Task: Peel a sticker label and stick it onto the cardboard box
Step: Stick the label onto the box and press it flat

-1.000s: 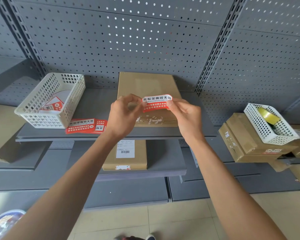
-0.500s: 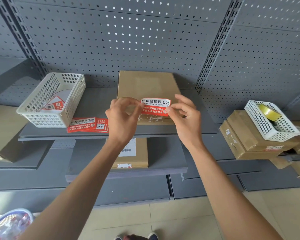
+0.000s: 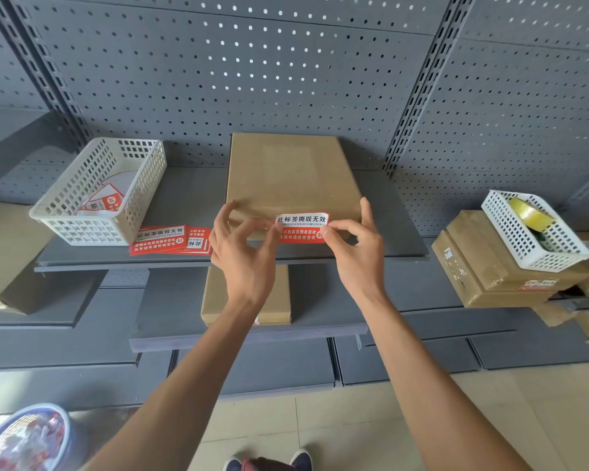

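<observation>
Both hands meet at a red-and-white sticker label over the near edge of the cardboard box.

Right hand (image 3: 356, 246) pinches the sticker label (image 3: 301, 228) at its right end between thumb and forefinger; left hand (image 3: 244, 248) touches its left end, the other fingers spread loosely. Label lies flat between the two hands, against the front edge of the cardboard box (image 3: 291, 175) on the grey shelf (image 3: 393, 229). More red labels (image 3: 169, 239) lie just left, beside a white basket (image 3: 96, 195).

Bare forearms, no sleeves; dark white-toed shoes (image 3: 267, 463).
</observation>
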